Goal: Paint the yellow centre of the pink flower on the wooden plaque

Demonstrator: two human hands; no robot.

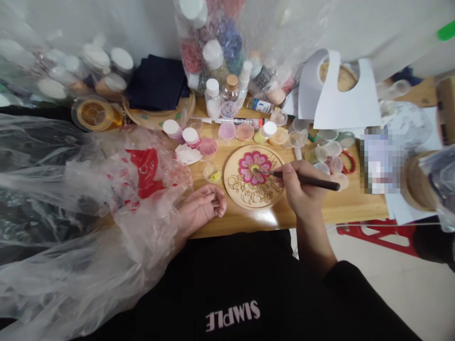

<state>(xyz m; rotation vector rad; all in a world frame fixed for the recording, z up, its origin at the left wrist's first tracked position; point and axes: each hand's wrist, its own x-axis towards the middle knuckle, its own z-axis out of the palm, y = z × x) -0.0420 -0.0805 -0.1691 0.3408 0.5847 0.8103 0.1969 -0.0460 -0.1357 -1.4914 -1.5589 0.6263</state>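
Observation:
My right hand (302,187) grips a dark-handled tool (316,182) with a thin metal shaft. Its tip rests at the yellow centre of a pink and magenta flower (253,163) on a round wooden board (236,201). Gold outlines of further flowers and leaves cover the board's lower part without colour. My left hand (202,208) lies palm up at the table edge, left of the board, its fingers loosely bent and holding nothing. Just above it sits a small clear cup (209,171) with a yellow-green substance inside.
Small cups of pink (245,132) and other colours line the board's far side. White-capped bottles (213,97) stand behind them. Crumpled plastic bags (117,189) fill the left. On the right are a red ring-shaped handle (350,162), cut white paper (320,102) and a pixelated item (380,161).

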